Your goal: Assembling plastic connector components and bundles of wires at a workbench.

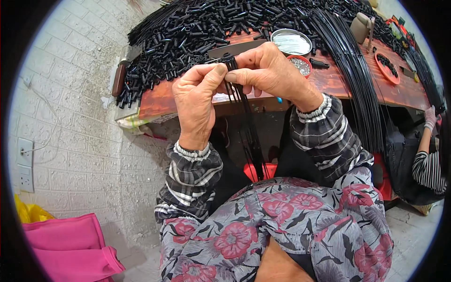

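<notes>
Fingers of my left hand (195, 101) and right hand (263, 70) pinch the top of a bunch of thin black rods (246, 127), held near the table's (329, 82) front edge; I keep their ends level, grip firm.

Two bare hands, the left (197, 101) and the right (265, 70), meet over one wooden bench (338, 82). On it sit one round metal tin (291, 42) and two small red dishes, one near (300, 65) and one farther right (387, 68). The short black tubes (188, 37) are too many to count. One gloved hand (430, 117) of a co-worker shows at right.
</notes>
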